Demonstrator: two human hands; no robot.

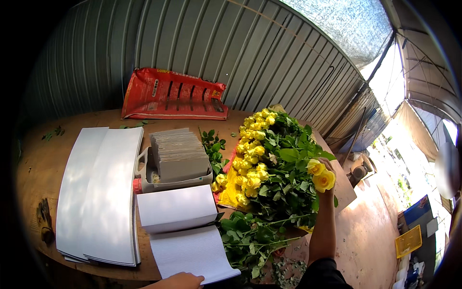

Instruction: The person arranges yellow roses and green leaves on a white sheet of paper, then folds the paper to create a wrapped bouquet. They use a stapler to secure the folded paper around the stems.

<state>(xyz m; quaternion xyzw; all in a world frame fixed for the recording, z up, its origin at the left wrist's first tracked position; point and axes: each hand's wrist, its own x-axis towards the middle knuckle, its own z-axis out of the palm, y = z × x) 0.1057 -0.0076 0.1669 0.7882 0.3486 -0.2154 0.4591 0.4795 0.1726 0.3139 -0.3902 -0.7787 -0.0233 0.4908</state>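
Roses [321, 176], two yellow ones, sit in my right hand [329, 166], which is raised above the far right part of the wooden tabletop [36, 159]. I see its fingers wrapped shut around the stems just under the blooms, forearm running straight up from the lower edge in a dark sleeve.

Going by size: one long red sack [173, 95] leans against the corrugated wall along the back edge. Two stacks of long white sheets [98, 195] lie side by side near the left edge. One large heap of yellow roses with leafy stems [269, 159] covers the right end, blooms toward the middle, resting on a yellow sheet; I cannot count the blooms. A smaller bunch of green stems [250, 236] lies at the front right corner.

One ribbed white sheet [192, 253] lies at the front edge, with one smooth white sheet [177, 208] overlapping its far end. My left hand [180, 280] rests flat on the ribbed sheet's near corner, fingers loose, gripping nothing that I can see.

One grey plastic tub [144, 168] stands mid-table; it holds one stack of grey cardboard pieces [178, 154] that rises above its rim.
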